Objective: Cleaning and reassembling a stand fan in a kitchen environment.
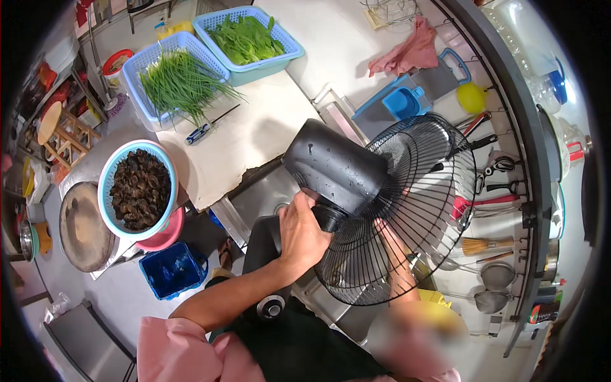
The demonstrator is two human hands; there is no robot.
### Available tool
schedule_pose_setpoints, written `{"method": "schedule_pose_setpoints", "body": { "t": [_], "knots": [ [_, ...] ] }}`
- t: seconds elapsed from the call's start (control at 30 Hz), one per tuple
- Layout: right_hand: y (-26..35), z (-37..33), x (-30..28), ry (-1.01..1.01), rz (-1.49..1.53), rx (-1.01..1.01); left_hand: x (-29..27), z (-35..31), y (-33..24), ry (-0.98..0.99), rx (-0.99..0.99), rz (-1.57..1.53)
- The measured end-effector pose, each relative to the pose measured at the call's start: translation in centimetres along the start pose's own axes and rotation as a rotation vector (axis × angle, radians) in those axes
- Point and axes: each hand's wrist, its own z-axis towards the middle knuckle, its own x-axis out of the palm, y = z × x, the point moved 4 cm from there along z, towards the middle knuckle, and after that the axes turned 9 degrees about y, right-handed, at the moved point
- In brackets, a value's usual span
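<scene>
Tilted above the steel sink (258,196): a black fan (356,181), housing flecked with drops, blades hard to make out behind the wire guard (407,216). Curled around the neck just below the housing — the left hand (302,235), fingertips partly lost behind the plastic. Glimpsed only through the guard, the right hand (387,239); impossible to tell how far open or whether gripping anything. Beneath the left forearm, a black column (262,240), partly covered. At lower right, a blurred patch (417,337), unreadable. On the counter (210,156), long green stalks (178,83) spilling from a blue basket (133,86). Farther left, dark lumpy pieces (141,191), kind unclear — and a pink basin (170,230), mostly hidden below.
</scene>
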Motion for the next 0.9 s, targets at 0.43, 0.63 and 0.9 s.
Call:
{"method": "schedule_pose_setpoints", "body": {
  "t": [0.43,0.63,0.9],
  "knots": [
    [-1.1,3.6,1.3,0.105,-0.508,-0.009,0.0,-0.1,0.7,0.168,-0.238,-0.066],
    [-7.2,0.6,1.3,0.018,1.069,-0.047,-1.3,-0.5,1.2,0.143,-0.275,-0.048],
    [0.7,1.4,1.6,-0.225,0.601,0.088,-1.0,-0.4,1.2,0.131,-0.257,-0.065]
  ]
}}
